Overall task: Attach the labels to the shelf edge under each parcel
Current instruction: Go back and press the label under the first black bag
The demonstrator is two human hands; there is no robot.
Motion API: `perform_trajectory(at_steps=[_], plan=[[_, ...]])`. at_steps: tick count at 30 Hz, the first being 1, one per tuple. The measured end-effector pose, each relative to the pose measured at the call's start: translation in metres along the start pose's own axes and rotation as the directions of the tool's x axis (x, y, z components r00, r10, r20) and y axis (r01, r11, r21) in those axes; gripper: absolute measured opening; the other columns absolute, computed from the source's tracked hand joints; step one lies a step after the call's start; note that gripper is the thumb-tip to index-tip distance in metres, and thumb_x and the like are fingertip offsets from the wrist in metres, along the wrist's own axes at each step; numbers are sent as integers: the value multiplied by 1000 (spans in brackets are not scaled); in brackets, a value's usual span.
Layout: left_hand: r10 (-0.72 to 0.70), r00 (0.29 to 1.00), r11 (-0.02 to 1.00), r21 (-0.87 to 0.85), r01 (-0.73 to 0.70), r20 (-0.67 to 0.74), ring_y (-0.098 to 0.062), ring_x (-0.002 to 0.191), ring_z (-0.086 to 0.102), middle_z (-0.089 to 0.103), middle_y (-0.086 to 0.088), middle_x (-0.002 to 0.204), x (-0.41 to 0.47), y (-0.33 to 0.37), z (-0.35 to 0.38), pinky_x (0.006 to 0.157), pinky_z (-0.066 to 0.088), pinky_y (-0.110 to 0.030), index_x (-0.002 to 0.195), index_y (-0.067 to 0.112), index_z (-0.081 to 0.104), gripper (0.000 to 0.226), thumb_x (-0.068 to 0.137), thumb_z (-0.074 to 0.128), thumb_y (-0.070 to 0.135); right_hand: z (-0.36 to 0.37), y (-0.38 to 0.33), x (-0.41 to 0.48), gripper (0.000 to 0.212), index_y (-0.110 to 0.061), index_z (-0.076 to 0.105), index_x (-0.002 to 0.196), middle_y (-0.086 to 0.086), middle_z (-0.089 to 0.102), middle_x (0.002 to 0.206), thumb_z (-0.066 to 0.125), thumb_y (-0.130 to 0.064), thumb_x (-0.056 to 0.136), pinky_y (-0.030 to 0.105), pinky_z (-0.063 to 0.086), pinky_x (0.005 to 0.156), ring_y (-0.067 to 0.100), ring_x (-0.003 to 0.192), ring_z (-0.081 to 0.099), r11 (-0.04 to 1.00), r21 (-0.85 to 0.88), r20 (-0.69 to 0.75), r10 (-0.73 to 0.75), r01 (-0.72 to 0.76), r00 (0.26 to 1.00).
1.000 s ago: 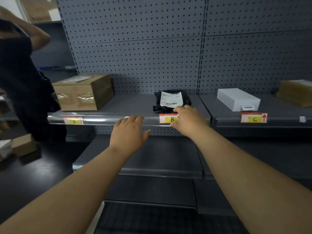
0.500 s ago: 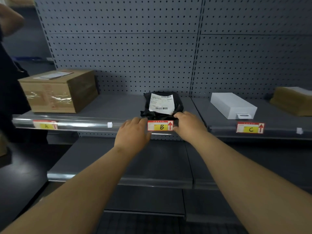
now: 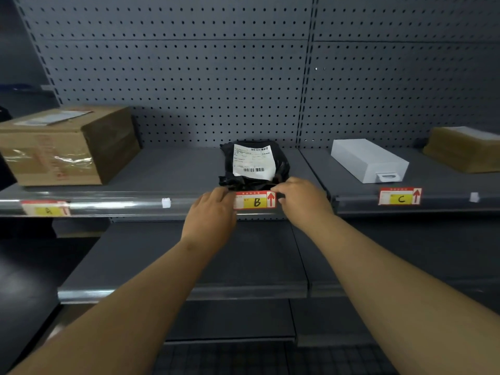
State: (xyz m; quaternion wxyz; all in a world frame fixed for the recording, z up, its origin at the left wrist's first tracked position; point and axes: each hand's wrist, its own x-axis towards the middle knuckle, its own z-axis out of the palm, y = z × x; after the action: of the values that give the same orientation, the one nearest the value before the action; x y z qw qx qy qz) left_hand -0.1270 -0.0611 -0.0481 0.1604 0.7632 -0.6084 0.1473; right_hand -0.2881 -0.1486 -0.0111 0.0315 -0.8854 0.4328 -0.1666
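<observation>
Grey pegboard wall (image 3: 176, 77) behind. Grey shelf (image 3: 167, 171) carries four parcels, left to right: cardboard box (image 3: 54, 147), black bag (image 3: 282, 169) with white shipping slip, white box (image 3: 370, 161), brown parcel (image 3: 465, 150) at far right. Left hand (image 3: 211, 217) with fingers curled, gripping left end of label B (image 3: 254, 201). Right hand (image 3: 303, 201) pinching its top right corner. Label B on shelf edge (image 3: 121, 205), directly under black bag. Label A (image 3: 46, 208) under cardboard box, label C (image 3: 400, 196) under white box

Label B (image 3: 255, 200), seemingly on shelf edge (image 3: 135, 205)
</observation>
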Motion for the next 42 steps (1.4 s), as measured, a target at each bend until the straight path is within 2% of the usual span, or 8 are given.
perform_trajectory(at_steps=[3,7,15,18,42], plan=[[-3,1000,1000,-13,3,-15,-25,119,46,47,-4,133,0,-1,2,102,33,-36,131,14,47,39,93,45,24,3,1,0,40,-24,61,121,5,58,115,49,-2,90,32,42,77,24,112,49,1000,4,-9,3,-3,1000],[-14,999,999,-43,13,-40,-25,116,47,50,-6,128,1,0,1,98,34,-36,125,13,51,35,92,48,23,7,2,0,43,-26,59,124,5,58,117,50,-1,90,33,44,85,24,114,50,1000,16,-20,5,-5,1000],[-13,1000,999,-45,12,-15,-22,121,42,45,-3,133,2,-2,-1,102,31,-35,128,17,48,36,93,46,25,8,2,0,43,-26,58,126,4,57,117,50,-3,91,32,46,91,24,115,49,1000,17,-11,19,-19,1000],[-10,1000,999,-45,10,-11,-22,121,42,45,-3,133,3,-2,-2,102,30,-35,128,17,49,36,93,46,25,7,2,-1,42,-24,60,125,5,56,120,51,-2,91,38,46,96,25,117,48,999,20,8,26,-26,1000],[18,1000,1000,-8,-18,-16,-22,121,43,46,-2,132,4,-2,-2,106,26,-35,129,19,49,36,94,42,22,5,-3,-1,44,-28,58,126,6,52,122,51,-6,90,42,45,98,25,118,44,999,6,57,48,-49,997]])
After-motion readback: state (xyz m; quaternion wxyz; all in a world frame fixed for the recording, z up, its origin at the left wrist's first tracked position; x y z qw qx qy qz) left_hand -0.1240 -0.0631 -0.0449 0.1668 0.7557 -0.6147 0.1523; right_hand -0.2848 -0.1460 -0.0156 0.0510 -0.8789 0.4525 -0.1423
